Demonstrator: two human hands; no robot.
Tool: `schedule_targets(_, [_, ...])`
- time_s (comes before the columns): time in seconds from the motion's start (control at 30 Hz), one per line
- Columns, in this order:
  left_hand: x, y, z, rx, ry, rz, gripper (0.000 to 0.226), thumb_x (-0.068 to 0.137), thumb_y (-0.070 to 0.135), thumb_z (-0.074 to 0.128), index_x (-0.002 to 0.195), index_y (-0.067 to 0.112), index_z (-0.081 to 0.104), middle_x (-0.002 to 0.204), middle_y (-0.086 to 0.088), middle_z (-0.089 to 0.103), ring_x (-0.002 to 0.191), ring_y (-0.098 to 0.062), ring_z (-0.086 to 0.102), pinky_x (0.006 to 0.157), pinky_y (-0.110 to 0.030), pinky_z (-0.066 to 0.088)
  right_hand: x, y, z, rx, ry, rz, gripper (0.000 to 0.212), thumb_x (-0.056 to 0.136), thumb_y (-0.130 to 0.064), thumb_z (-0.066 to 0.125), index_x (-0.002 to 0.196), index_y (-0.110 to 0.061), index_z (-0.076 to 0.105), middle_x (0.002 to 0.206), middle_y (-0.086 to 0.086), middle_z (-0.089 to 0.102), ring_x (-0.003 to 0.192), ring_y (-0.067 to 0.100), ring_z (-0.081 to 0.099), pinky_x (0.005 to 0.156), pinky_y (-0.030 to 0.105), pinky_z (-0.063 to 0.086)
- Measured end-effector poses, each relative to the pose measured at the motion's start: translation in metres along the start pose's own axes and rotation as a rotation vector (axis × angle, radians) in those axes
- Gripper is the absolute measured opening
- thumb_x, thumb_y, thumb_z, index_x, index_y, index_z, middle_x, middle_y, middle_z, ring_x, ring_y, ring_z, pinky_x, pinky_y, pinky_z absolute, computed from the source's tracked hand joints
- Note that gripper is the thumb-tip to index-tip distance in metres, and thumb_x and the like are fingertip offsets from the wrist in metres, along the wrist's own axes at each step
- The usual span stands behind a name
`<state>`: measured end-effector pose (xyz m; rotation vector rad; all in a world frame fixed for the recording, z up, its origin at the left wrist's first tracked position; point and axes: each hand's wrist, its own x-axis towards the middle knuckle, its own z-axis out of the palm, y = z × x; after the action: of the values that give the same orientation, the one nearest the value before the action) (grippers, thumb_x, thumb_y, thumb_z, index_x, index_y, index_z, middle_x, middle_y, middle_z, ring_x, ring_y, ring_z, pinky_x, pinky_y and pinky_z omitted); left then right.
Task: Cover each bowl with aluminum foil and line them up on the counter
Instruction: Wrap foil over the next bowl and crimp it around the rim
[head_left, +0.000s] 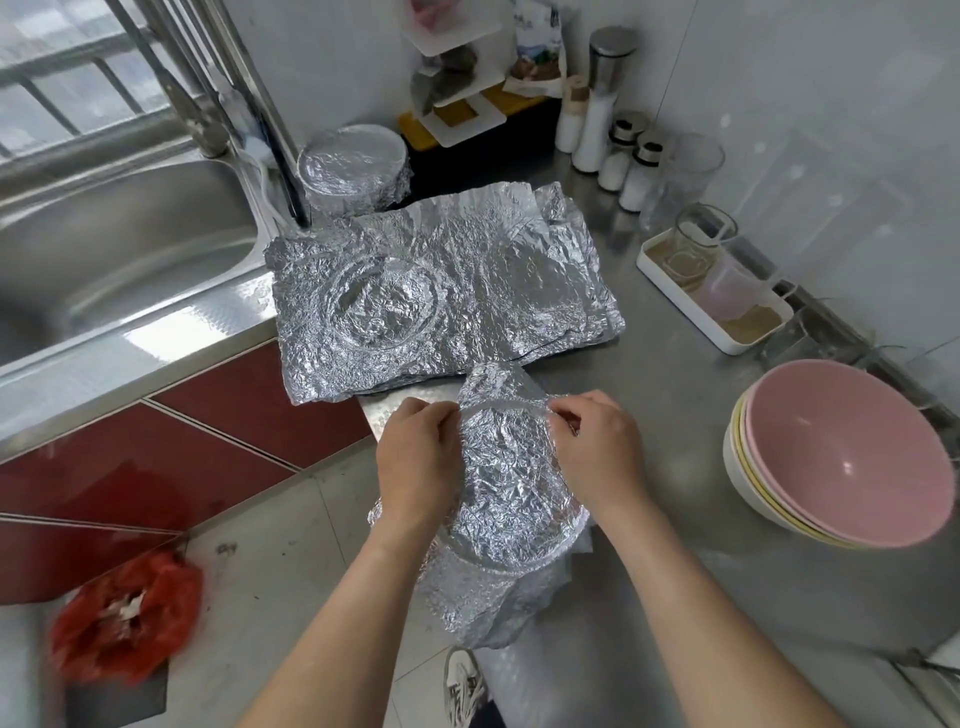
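Two hands work on one foil-wrapped bowl (511, 483) by the edge of the counter (675, 597). The left hand (415, 457) and right hand (597, 447) each pinch foil at its far rim, fingers curled. Beyond the fingertips lies a pile of foil sheets (441, 291); to their right stand stacked uncovered bowls (841, 452).

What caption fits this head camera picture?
Wrapping time: left hand and right hand pinch the rim of a foil-covered bowl, stacked bowls wait nearby.
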<state>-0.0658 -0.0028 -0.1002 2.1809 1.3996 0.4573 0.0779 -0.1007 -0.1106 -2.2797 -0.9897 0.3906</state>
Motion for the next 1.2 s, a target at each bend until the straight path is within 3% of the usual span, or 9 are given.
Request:
schedule_targets(0.17, [-0.001,-0.008,0.006,0.017,-0.016,0.116,0.014,0.095,0.011,0.06,0.099,0.006,0.073,0.087,-0.008,0.06,0.077,-0.028,0.056,0.064,-0.037,0.045,-0.012,-0.002,0.001,-0.016,0.023,0.037,0.017,0.093,-0.013,0.058,0.103,-0.011,0.071,0.097,0.003,0.064,0.076,0.013,0.051,0.072,0.024,0.041])
schedule_targets(0.4, [0.01,-0.006,0.005,0.096,-0.079,0.31,0.012,0.091,0.01,0.064,0.098,0.01,0.074,0.086,-0.004,0.061,0.081,-0.026,0.054,0.065,-0.031,0.038,-0.035,-0.006,-0.008,-0.105,-0.066,0.128,0.004,0.082,-0.021,0.061,0.08,-0.02,0.058,0.083,-0.004,0.056,0.077,0.021,0.055,0.067,0.03,0.041])
schedule_targets(0.5, [0.015,0.001,0.002,0.131,-0.092,0.378,0.017,0.093,0.022,0.064,0.104,0.015,0.074,0.092,-0.003,0.064,0.087,-0.023,0.054,0.066,-0.028,0.035,-0.035,-0.006,-0.012,-0.123,-0.104,0.129,0.025,0.085,-0.034,0.064,0.104,-0.018,0.058,0.101,-0.001,0.05,0.094,0.022,0.052,0.073,0.027,0.034])
schedule_targets(0.6, [0.013,-0.002,0.002,0.095,-0.046,0.315,0.022,0.091,0.021,0.067,0.112,0.018,0.073,0.096,-0.004,0.063,0.091,-0.023,0.054,0.068,-0.029,0.035,-0.024,-0.01,-0.011,-0.025,-0.234,0.122,0.053,0.095,-0.036,0.054,0.141,-0.013,0.043,0.142,0.007,0.041,0.13,0.023,0.039,0.101,0.028,0.032])
schedule_targets(0.67, [0.008,-0.007,0.005,0.061,-0.027,0.305,0.02,0.09,0.018,0.069,0.109,0.017,0.075,0.091,-0.004,0.062,0.087,-0.025,0.053,0.066,-0.029,0.034,-0.019,-0.011,-0.007,0.047,-0.32,0.122,0.055,0.099,-0.034,0.047,0.148,-0.011,0.034,0.155,0.004,0.031,0.142,0.018,0.028,0.111,0.024,0.022])
schedule_targets(0.77, [0.008,-0.009,0.009,0.025,-0.023,0.287,0.017,0.091,0.018,0.068,0.106,0.018,0.076,0.087,-0.002,0.061,0.084,-0.023,0.05,0.066,-0.029,0.033,-0.016,-0.012,0.001,0.167,-0.349,0.15,0.049,0.103,-0.028,0.041,0.148,-0.01,0.034,0.155,0.004,0.033,0.142,0.016,0.029,0.111,0.021,0.02])
schedule_targets(0.93, [0.011,-0.008,0.012,-0.016,-0.021,0.255,0.016,0.09,0.018,0.068,0.104,0.017,0.077,0.085,0.001,0.059,0.085,-0.021,0.05,0.067,-0.029,0.033,-0.016,-0.011,0.011,0.209,-0.29,0.184,0.043,0.102,-0.026,0.045,0.141,-0.009,0.047,0.145,0.005,0.048,0.133,0.019,0.044,0.105,0.023,0.031])
schedule_targets(1.03, [0.01,-0.009,0.013,-0.027,-0.008,0.257,0.015,0.09,0.017,0.069,0.103,0.016,0.077,0.083,0.0,0.058,0.082,-0.022,0.05,0.066,-0.029,0.033,-0.016,-0.01,0.014,0.251,-0.267,0.187,0.046,0.098,-0.026,0.053,0.14,-0.011,0.048,0.141,0.005,0.052,0.126,0.019,0.05,0.105,0.028,0.036])
schedule_targets(1.2, [0.009,-0.007,0.012,-0.021,-0.016,0.262,0.016,0.09,0.018,0.068,0.104,0.016,0.077,0.083,0.007,0.05,0.083,-0.02,0.048,0.066,-0.029,0.032,-0.012,-0.012,0.016,0.403,-0.294,0.283,0.059,0.092,-0.029,0.062,0.145,-0.015,0.042,0.146,0.002,0.046,0.131,0.015,0.044,0.11,0.036,0.036])
